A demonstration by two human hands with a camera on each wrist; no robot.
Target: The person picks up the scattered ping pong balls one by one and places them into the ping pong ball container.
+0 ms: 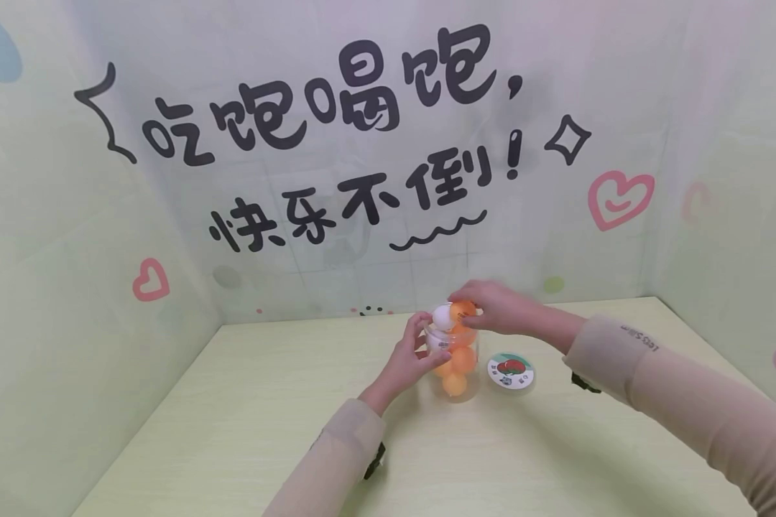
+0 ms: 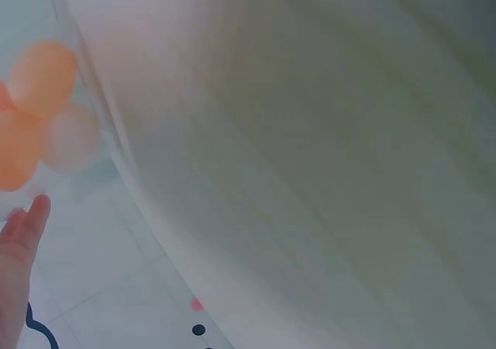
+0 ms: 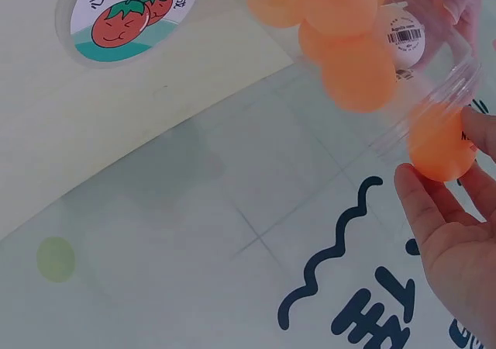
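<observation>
A clear plastic jar (image 1: pixel 470 393) stands upright on the table, holding several orange table tennis balls (image 1: pixel 454 384) and at least one white ball. My left hand (image 1: pixel 406 365) grips the jar from the left, thumb across its front near the rim. Above the mouth, my right hand (image 1: pixel 499 309) pinches an orange table tennis ball (image 3: pixel 436 149) between thumb and fingers. A white ball (image 1: pixel 442 317) sits beside that ball at the jar's top. In the left wrist view, only part of the left hand (image 2: pixel 17 248) shows, near blurred orange balls (image 2: pixel 45 77).
To the jar's right lies a round lid (image 1: pixel 511 372) with a tomato picture on its label. The pale wooden table (image 1: pixel 233 416) ends at a printed cloth backdrop (image 1: pixel 336 280) close behind the jar, with cloth walls at both sides.
</observation>
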